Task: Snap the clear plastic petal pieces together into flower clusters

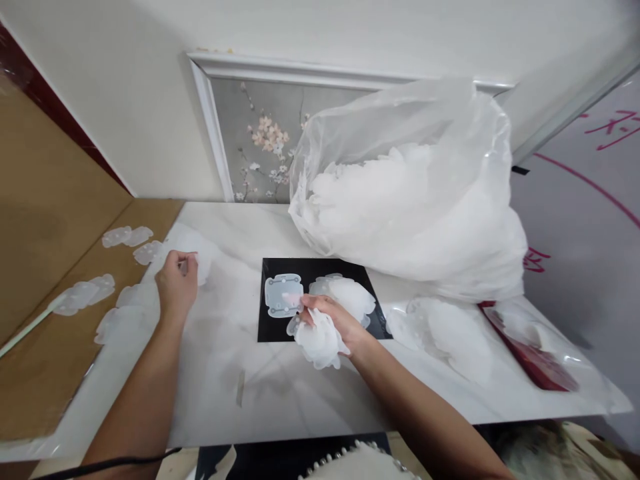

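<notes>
My right hand (337, 317) is wrapped round a loose bunch of thin, frosted plastic pieces (320, 343) with wavy edges. Its fingertips reach the edge of a single frosted piece (284, 295) with small holes and slots, over the left half of a black mat (273, 332). Behind that hand, a small heap of the same pieces (350, 297) covers the mat's right half. On the left, my left hand (177, 280) is closed in a pinch on a translucent plastic piece (203, 267) above the white tabletop. Its exact outline is hard to see against the white.
A large clear bag (480, 213) full of such pieces stands at the back right. More pieces (445, 337) lie right of the mat, near a red packet (535, 360). Scattered pieces (83, 297) rest on brown cardboard (45, 373) at left. A framed flower panel (250, 140) backs the table.
</notes>
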Demonstrator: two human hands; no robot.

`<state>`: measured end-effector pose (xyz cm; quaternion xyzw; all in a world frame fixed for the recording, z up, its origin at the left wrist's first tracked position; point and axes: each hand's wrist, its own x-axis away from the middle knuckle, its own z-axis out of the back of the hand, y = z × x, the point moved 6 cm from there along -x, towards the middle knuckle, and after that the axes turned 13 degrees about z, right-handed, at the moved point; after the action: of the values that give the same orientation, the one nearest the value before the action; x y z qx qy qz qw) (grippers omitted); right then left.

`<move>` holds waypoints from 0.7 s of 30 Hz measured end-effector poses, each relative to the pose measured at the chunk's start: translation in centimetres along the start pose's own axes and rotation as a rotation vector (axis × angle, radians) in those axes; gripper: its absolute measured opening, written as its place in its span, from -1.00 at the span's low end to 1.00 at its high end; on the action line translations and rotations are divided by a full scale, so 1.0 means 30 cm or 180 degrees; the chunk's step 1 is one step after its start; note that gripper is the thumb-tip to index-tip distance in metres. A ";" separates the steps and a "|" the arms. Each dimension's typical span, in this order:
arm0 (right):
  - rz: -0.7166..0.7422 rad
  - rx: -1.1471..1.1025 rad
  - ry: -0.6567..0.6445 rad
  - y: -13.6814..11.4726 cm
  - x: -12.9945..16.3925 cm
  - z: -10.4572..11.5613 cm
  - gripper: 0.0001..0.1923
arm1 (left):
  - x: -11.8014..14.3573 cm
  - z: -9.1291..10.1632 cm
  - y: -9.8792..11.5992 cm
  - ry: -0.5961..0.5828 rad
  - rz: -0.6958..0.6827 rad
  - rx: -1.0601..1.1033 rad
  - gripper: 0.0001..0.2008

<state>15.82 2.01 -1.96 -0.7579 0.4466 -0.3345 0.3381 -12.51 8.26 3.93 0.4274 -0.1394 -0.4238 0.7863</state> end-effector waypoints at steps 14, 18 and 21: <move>0.1513 0.2037 -0.0041 -0.091 0.020 -0.013 -0.63 | 0.330 -0.205 0.117 -0.3698 0.2149 0.3200 -0.55; 0.1735 0.3431 -0.0164 -0.079 0.030 -0.028 -0.66 | 0.344 -0.195 0.134 -0.3920 0.2053 0.3274 -0.44; 0.1950 0.4120 -0.0179 -0.068 0.031 -0.037 -0.45 | 0.361 -0.197 0.139 -0.4062 0.2015 0.3272 -0.42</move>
<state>16.20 1.70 0.48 -0.2541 0.3424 -0.4026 0.8100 -0.27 4.19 2.17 0.3514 -0.8381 -0.2286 0.3491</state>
